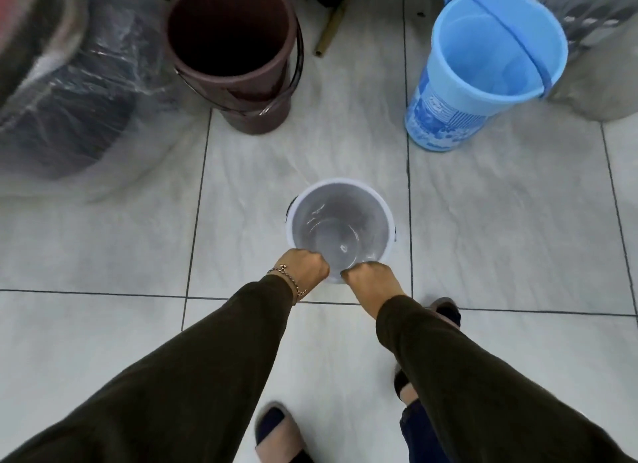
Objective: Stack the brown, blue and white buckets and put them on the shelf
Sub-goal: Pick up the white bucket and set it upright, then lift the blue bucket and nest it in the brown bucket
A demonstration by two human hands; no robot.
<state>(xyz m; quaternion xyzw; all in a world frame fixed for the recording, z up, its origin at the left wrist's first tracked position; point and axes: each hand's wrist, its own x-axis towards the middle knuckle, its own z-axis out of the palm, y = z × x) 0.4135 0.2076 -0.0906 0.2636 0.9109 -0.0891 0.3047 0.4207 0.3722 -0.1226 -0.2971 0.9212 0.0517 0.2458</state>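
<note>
A small white bucket [340, 217] stands upright on the tiled floor in the middle of the view. My left hand [305, 267] and my right hand [371, 278] both grip its near rim, fingers curled over the edge. A brown bucket [231, 48] stands upright at the back left, its handle hanging down its side. A blue bucket [483, 62] with a printed lower band stands at the back right, with its blue handle lying across the mouth. All three are empty. No shelf is in view.
A large dark item wrapped in clear plastic [69, 93] lies at the left. More plastic-wrapped goods [597, 20] sit at the back right. A thin stick [331, 27] lies on the floor between the far buckets. My feet [276, 431] are at the bottom.
</note>
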